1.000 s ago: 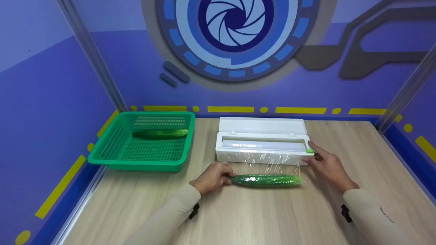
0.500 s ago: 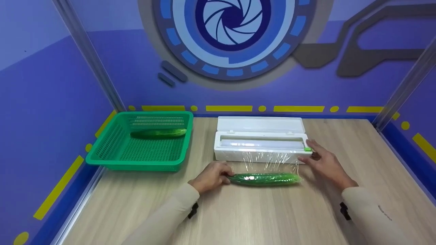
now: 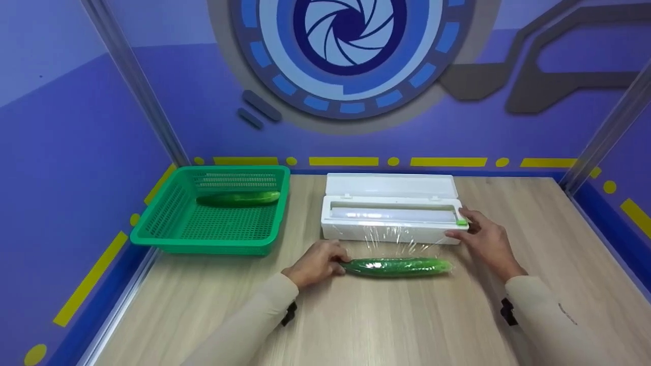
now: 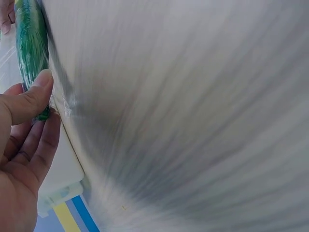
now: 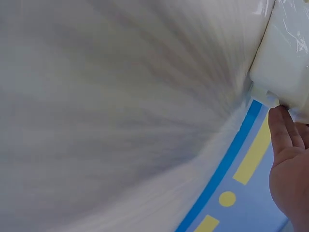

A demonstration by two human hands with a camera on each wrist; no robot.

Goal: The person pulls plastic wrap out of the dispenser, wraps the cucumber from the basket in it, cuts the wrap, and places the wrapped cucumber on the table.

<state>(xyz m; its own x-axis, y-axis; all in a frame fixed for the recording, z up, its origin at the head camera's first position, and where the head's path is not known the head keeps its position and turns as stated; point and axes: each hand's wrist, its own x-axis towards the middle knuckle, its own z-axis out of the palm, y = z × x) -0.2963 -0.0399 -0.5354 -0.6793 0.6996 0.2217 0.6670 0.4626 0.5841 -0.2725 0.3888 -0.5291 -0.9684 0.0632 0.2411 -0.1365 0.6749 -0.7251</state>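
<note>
A cucumber (image 3: 396, 267) wrapped in clear cling film lies crosswise on the table in the head view. My left hand (image 3: 318, 262) pinches its left end between thumb and fingers; the left wrist view shows the thumb (image 4: 36, 94) over the wrapped tip. Stretched film (image 3: 389, 241) runs from the cucumber up to a white cling film dispenser (image 3: 335, 232) behind it, whose lid stands open over the roll. My right hand (image 3: 488, 241) grips the dispenser's right end, thumb at the front and fingers at the side, beside a green slider (image 3: 461, 222).
A green plastic basket (image 3: 213, 249) stands at the back left with another cucumber (image 3: 238, 199) in it. Blue-purple printed walls (image 3: 305, 142) border the wooden table (image 3: 407, 325) at the back and sides.
The film strand at the cucumber's right end no longer shows stretched up to the dispenser. My right thumb and fingers have shifted slightly on the dispenser's end. The left hand keeps its pinch.
</note>
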